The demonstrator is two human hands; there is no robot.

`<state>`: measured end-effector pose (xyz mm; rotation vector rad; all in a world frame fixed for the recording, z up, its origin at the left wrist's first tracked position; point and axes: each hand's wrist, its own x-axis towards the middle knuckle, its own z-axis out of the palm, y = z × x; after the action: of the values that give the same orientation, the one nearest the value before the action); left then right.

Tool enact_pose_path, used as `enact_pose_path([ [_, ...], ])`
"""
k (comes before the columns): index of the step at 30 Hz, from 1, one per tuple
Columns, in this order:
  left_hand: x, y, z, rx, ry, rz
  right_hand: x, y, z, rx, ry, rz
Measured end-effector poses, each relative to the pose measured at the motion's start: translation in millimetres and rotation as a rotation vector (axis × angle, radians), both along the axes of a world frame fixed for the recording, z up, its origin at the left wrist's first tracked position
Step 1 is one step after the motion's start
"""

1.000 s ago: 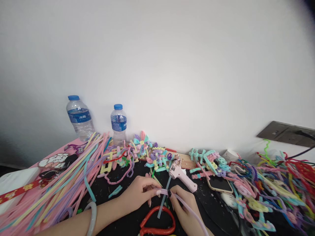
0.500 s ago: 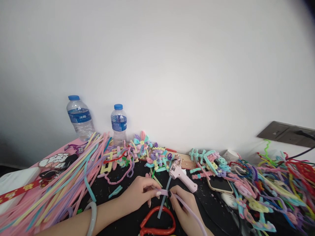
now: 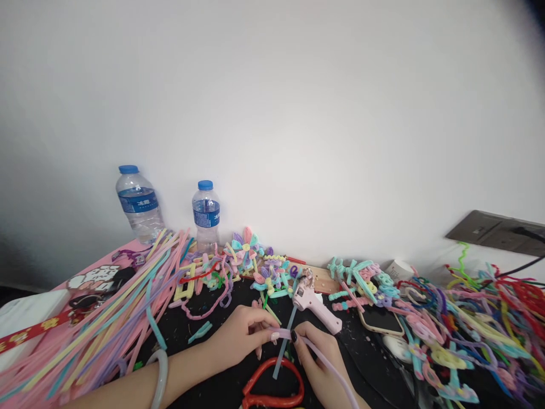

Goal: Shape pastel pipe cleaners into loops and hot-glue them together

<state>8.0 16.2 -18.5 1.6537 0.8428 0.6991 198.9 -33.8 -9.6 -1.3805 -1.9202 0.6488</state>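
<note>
Between my two hands runs a lilac pipe cleaner (image 3: 327,366), its long tail passing over my right hand toward the bottom edge. My left hand (image 3: 240,335), with a pale bangle on the wrist, pinches the folded end between thumb and fingers. Close beside it, my right hand (image 3: 317,355) grips the same piece with thumb and forefinger. Behind the fingers lies a pink glue gun (image 3: 317,309) with a translucent glue stick (image 3: 279,363) sticking out toward me. Red-handled scissors (image 3: 275,383) rest just below the hands; their blades are out of sight.
Loose pastel pipe cleaners (image 3: 106,324) are heaped on the left. Finished pipe-cleaner shapes (image 3: 247,250) line the back, near two water bottles (image 3: 206,218). At right are a phone (image 3: 382,321), a white mouse (image 3: 395,346) and a tangled colourful pile (image 3: 481,335). A wall socket (image 3: 494,230) holds a black cable.
</note>
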Motion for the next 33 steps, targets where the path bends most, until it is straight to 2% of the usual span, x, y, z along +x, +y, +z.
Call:
enact_pose_path([
  [33,-1.0,-1.7,4.3,0.036,0.077,0.003,0.5,-0.3,1.6,-0.012,0.013,0.023],
])
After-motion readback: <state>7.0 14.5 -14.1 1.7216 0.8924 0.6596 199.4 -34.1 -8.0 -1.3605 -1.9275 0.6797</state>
